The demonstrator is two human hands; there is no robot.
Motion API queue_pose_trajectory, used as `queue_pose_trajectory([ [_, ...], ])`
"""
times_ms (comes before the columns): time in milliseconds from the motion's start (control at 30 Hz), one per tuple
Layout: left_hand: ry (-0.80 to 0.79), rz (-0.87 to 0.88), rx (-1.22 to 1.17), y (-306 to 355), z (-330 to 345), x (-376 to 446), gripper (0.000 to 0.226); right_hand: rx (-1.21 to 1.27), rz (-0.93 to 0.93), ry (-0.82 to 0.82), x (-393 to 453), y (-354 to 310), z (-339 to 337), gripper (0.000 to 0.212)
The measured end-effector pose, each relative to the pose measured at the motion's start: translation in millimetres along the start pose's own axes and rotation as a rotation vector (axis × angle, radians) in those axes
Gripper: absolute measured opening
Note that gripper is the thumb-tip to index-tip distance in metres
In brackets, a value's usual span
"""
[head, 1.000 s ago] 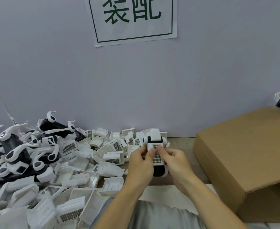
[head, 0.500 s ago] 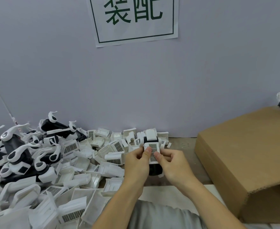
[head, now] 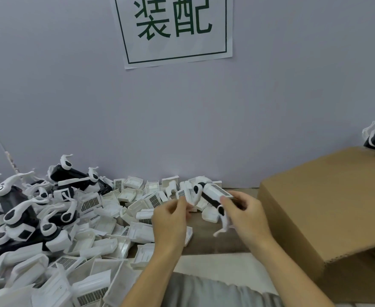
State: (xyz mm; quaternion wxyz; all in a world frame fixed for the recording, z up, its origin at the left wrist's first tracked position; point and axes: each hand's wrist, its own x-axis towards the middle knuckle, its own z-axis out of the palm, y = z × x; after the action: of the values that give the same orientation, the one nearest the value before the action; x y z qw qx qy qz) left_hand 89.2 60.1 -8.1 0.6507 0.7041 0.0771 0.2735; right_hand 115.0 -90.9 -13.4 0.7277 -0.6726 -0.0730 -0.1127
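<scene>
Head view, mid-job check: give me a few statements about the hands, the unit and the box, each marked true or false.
1. The right hand grips the black-and-white unit. True.
2. The cardboard box sits on the person's left. False: it is on the right, beside the right hand.
3. A pile of white grille parts lies to the left of the hands. True.
4. The unit lies on top of the box, untouched. False: the right hand holds it, to the left of the box.
5. The sign on the wall has red characters. False: the characters are dark green.
</scene>
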Motion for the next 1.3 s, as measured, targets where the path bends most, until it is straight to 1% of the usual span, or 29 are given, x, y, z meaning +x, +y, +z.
queue_pose_trajectory([
  [67, 0.034, 0.071, 0.015, 1, -6, 5, 0.015, 0.139, 0.082, 0.011, 5, 0, -11, 0.021],
  [100, 0.004, 0.064, -0.019, 2, -9, 7, 0.010, 0.202, 0.126, -0.003, 7, 0, -15, 0.024],
  [167, -0.150, -0.021, -0.160, 4, -12, 12, 0.024, 0.318, 0.198, -0.082, 8, -3, -15, 0.022],
  [233, -0.320, -0.152, -0.323, 7, -16, 15, 0.029, 0.373, 0.234, -0.186, 5, -6, -10, 0.019],
  [267, -0.367, -0.203, -0.386, 7, -17, 15, 0.029, 0.374, 0.253, -0.230, 3, -7, -7, 0.019],
  [300, -0.382, -0.234, -0.420, 7, -18, 15, 0.029, 0.385, 0.276, -0.263, 2, -6, -6, 0.021],
  [367, -0.338, -0.251, -0.414, 5, -18, 16, 0.025, 0.374, 0.327, -0.298, 1, -8, -5, 0.025],
  [400, -0.309, -0.254, -0.388, 3, -18, 17, 0.022, 0.323, 0.325, -0.308, 2, -10, -6, 0.027],
  [433, -0.279, -0.265, -0.376, 3, -18, 16, 0.021, 0.192, 0.289, -0.324, 2, -12, -9, 0.028],
  [467, -0.250, -0.280, -0.373, 3, -18, 16, 0.021, -0.015, 0.219, -0.355, 3, -17, -12, 0.030],
  [533, -0.200, -0.330, -0.366, 3, -18, 16, 0.019, -0.427, 0.068, -0.473, 1, -28, -16, 0.031],
  [600, -0.177, -0.396, -0.353, 1, -20, 17, 0.021, -0.639, 0.028, -0.576, 2, -39, -19, 0.025],
  [667, -0.210, -0.455, -0.349, 1, -22, 15, 0.031, -0.792, 0.028, -0.643, 1, -49, -21, 0.026],
  [733, -0.315, -0.496, -0.366, 0, -23, 12, 0.039, -0.848, 0.107, -0.709, -1, -55, -23, 0.017],
  [767, -0.369, -0.515, -0.391, 2, -22, 9, 0.037, -0.803, 0.183, -0.748, -4, -58, -24, 0.014],
  [800, -0.405, -0.525, -0.432, 2, -21, 8, 0.028, -0.726, 0.258, -0.775, -5, -60, -27, 0.015],
  [833, -0.420, -0.530, -0.487, 3, -20, 5, 0.022, -0.629, 0.311, -0.769, -6, -62, -29, 0.017],
  [900, -0.405, -0.516, -0.544, 0, -15, 4, 0.033, -0.481, 0.336, -0.687, -5, -65, -38, 0.017],
  [967, -0.378, -0.496, -0.495, -5, -10, 1, 0.036, -0.407, 0.257, -0.558, -1, -69, -48, 0.017],
  [1067, -0.396, -0.503, -0.375, -13, -4, -5, 0.035, -0.060, 0.202, -0.306, 8, -84, -63, 0.017],
  [1133, -0.397, -0.500, -0.330, -17, -2, -5, 0.037, 0.210, 0.147, -0.050, 19, -99, -79, 0.017],
  [1167, -0.395, -0.493, -0.325, -18, -2, -4, 0.036, 0.273, 0.096, 0.104, 26, -107, -89, 0.015],
  [1233, -0.405, -0.480, -0.311, -20, -1, -4, 0.033, 0.283, -0.043, 0.441, 42, -123, -115, 0.011],
  [1267, -0.414, -0.475, -0.295, -21, -1, -4, 0.032, 0.252, -0.097, 0.569, 49, -131, -131, 0.008],
  [1300, -0.420, -0.474, -0.274, -21, 0, -4, 0.030, 0.167, -0.148, 0.653, 55, -136, -150, 0.013],
])
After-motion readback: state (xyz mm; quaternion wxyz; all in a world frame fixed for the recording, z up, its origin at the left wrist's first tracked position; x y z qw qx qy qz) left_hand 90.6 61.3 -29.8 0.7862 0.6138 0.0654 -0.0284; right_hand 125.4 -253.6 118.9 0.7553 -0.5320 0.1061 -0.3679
